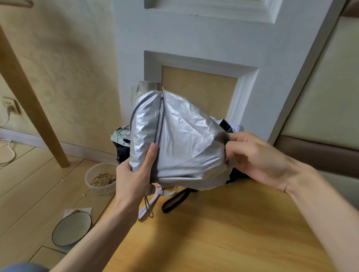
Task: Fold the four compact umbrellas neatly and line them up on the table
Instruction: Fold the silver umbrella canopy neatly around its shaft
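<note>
We hold the silver umbrella [185, 136] upright above the far edge of the wooden table [239, 246], its crinkled canopy loosely gathered and not yet wrapped. Our left hand [134, 175] grips the lower part of the canopy, fingers curled behind the fabric and the thumb pressed flat along a dark rib seam. Our right hand [259, 160] pinches a fold of canopy at the right side, pulling it outward with bent fingers. A thin cord loop [149, 207] hangs below our left hand, and a black wrist strap [174, 201] lies on the tabletop just beneath the umbrella. Behind it we see a patterned umbrella [120, 133] and some black fabric [235, 175], mostly hidden. On the floor to the left stand a plastic bowl of grain [99, 181] and a dark-rimmed dish [71, 229], with a white cable [1, 149] trailing from a wall socket [10, 104].
</note>
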A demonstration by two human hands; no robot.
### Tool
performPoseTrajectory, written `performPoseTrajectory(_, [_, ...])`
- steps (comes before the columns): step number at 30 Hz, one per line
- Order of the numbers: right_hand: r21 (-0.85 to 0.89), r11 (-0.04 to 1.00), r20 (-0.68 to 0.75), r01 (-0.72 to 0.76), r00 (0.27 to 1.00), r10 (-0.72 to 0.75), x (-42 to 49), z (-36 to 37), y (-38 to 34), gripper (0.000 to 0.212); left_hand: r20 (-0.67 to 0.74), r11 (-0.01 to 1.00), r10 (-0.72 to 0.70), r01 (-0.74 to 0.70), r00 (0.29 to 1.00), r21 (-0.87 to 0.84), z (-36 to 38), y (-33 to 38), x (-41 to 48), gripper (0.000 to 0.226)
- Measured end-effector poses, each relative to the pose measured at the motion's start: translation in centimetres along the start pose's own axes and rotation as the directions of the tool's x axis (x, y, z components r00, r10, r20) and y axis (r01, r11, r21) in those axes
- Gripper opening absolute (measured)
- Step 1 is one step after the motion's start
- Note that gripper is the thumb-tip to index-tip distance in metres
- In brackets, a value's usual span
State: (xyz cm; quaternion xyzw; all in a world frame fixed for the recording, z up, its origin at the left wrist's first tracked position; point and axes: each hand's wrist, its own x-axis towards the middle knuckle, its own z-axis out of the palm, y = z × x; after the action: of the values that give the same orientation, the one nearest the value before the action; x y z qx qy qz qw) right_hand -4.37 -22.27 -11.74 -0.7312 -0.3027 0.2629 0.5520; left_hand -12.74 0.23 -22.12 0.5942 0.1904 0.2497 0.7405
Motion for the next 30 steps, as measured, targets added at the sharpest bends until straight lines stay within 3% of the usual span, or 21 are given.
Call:
performPoseTrajectory(2, [0.006,1.000,0.027,0.007,1.000,-0.007,-0.1,0.0,0.1,0.016,0.006,1.000,0.006,-0.006,1.000,-0.001,0.0,0.1,0.0,0.052])
performPoseTrajectory(4, [-0.110,0.994,0.052,0.023,0.999,-0.017,-0.3,0.2,-0.1,0.028,-0.008,1.000,0.007,-0.007,1.000,0.006,-0.2,0.2,0.2,0.054])
performPoseTrajectory(10, [-0.469,0.882,-0.034,-0.053,0.999,0.041,0.2,0.8,0.0,0.099,-0.088,0.998,0.039,-0.035,0.995,0.044,-0.4,0.5,0.2,0.052])
performPoseTrajectory(13, [-0.498,0.867,-0.064,-0.021,0.998,-0.013,0.3,1.7,0.2,0.084,-0.099,0.998,0.043,-0.038,0.994,0.054,-0.4,0.6,0.1,0.054])
performPoseTrajectory(16, [-0.528,0.848,-0.100,0.037,0.989,-0.106,0.5,2.3,0.2,0.023,-0.101,0.997,0.036,-0.029,0.994,0.072,-0.4,0.7,0.1,0.047])
performPoseTrajectory(19, [-0.506,0.858,-0.142,0.091,0.972,-0.186,0.4,2.5,0.0,0.033,-0.102,0.997,0.040,-0.032,0.994,0.073,-0.3,0.8,0.1,0.039])
performPoseTrajectory(21, [-0.442,0.881,-0.169,0.168,0.949,-0.266,0.3,1.9,-0.1,0.013,-0.107,0.997,0.041,-0.033,0.993,0.071,-0.2,0.9,0.2,0.037])
performPoseTrajectory(23, [-0.412,0.896,-0.146,0.167,0.958,-0.245,0.2,1.8,-0.5,0.034,-0.100,0.997,0.038,-0.030,0.994,0.071,-0.1,0.8,0.3,0.042])
performPoseTrajectory(26, [-0.511,0.844,-0.054,0.164,0.974,-0.221,0.3,1.6,-0.8,0.036,-0.087,0.998,0.036,-0.031,0.996,0.063,-0.2,0.5,0.5,0.050])
performPoseTrajectory(30, [-0.536,0.822,-0.080,0.193,0.957,-0.277,0.7,1.9,-0.6,0.058,-0.086,0.998,0.031,-0.026,0.996,0.060,-0.1,0.6,0.4,0.047])
